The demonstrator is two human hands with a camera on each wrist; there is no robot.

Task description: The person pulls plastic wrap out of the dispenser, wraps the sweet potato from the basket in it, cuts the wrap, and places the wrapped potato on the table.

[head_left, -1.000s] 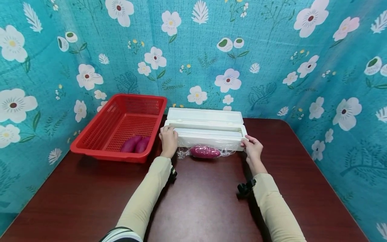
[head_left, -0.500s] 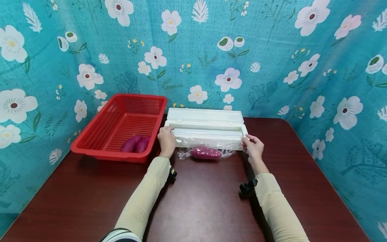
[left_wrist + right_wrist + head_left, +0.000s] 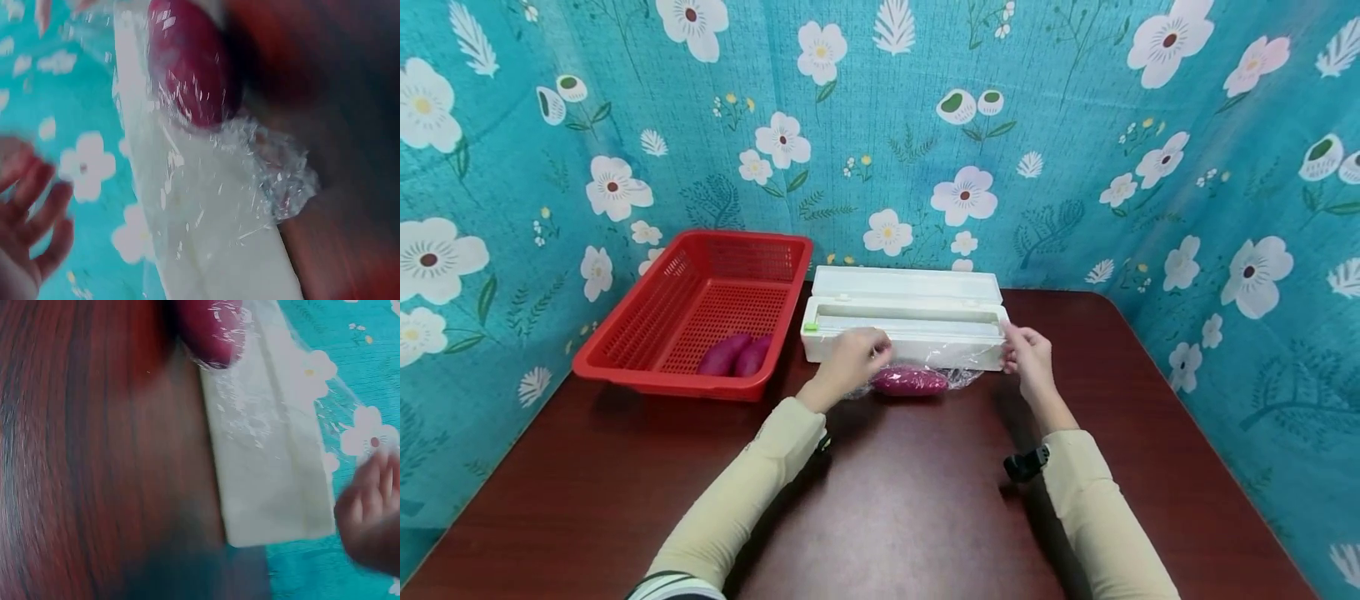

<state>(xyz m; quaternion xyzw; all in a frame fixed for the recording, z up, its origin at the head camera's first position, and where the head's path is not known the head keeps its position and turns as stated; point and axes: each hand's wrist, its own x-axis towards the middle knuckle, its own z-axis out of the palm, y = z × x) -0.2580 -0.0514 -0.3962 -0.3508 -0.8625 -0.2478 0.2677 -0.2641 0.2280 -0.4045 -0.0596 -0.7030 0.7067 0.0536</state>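
Observation:
A purple sweet potato [image 3: 910, 381] wrapped in clear film lies on the table against the front of a white plastic wrap dispenser box [image 3: 902, 350]. Crumpled plastic wrap [image 3: 281, 181] bunches at its end, and a sheet still runs up over the box front. My left hand [image 3: 854, 360] hovers before the left half of the box, fingers loosely bent with nothing between them. At the box's right front corner, my right hand [image 3: 1028, 357] pinches the film's edge between thumb and finger; it is blurred in the right wrist view.
A red basket [image 3: 647, 385] stands at the left, with two purple sweet potatoes [image 3: 724, 356] inside. The dispenser's lid [image 3: 906, 283] is raised at the back. A green slider [image 3: 811, 327] sits at the box's left end. A floral curtain [image 3: 850, 183] hangs behind the table.
My left hand has left the box's left corner and moved right and toward me, uncovering the green slider. My right hand stays near the right corner, slightly turned.

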